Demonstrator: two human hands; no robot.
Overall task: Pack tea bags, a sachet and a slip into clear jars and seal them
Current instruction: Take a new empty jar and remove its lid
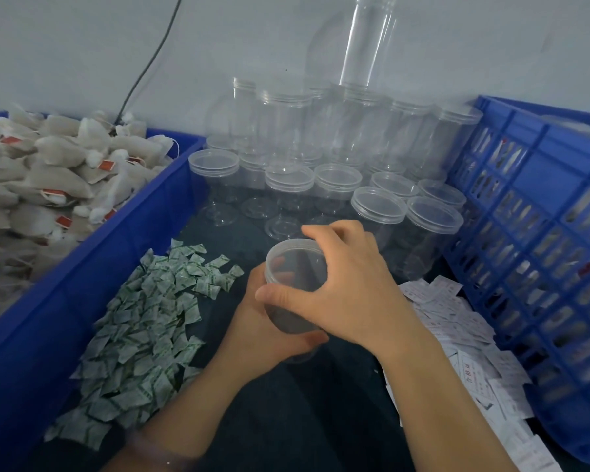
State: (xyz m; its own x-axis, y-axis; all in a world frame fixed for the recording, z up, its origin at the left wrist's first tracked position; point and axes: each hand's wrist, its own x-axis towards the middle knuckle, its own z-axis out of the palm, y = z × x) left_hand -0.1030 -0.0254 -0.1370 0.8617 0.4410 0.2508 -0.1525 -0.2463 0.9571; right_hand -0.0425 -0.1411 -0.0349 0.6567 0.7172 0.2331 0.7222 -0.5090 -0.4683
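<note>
A clear plastic jar [295,267] is tilted toward me above the dark table, its lid facing the camera. My left hand [263,332] grips the jar's body from below and behind. My right hand [341,284] curls over the lid end, thumb on the near side and fingers on the far rim. What is inside the jar I cannot make out. Tea bags [48,185] with red tags fill a blue bin at the left. Green and white sachets [143,318] lie heaped on the table. White paper slips [470,352] are piled at the right.
Many clear lidded jars [321,158] stand and stack against the back wall, one tall stack rising above them. A blue slatted crate [542,250] walls the right side. The blue bin's wall [99,277] borders the left. A black cable [150,63] hangs down the wall.
</note>
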